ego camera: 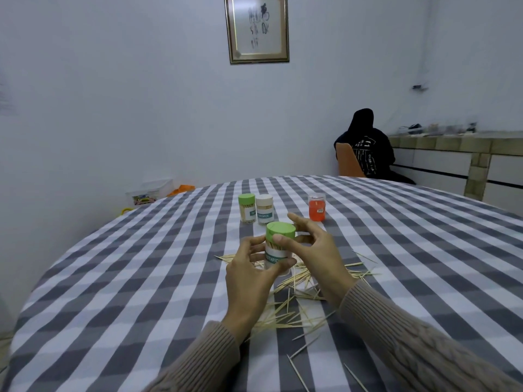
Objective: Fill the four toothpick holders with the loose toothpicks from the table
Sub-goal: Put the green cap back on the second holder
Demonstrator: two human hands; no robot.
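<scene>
The left hand (249, 274) grips the green-lidded holder (278, 250) upright above the bench (141, 278); the right hand (314, 247) pinches its lid (280, 230) with curled fingers (280, 239).

Green-lidded holder (278, 244) in both hands — toothpicks (294, 301) below

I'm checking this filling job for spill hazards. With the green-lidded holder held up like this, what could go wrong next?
1. The left hand grips the holder above the loose toothpicks; a slip could drop it and scatter them further.
2. The right hand is at the green lid; if the lid isn't seated, the contents may spill.
3. Stray toothpicks near the table edge may roll off.
</scene>
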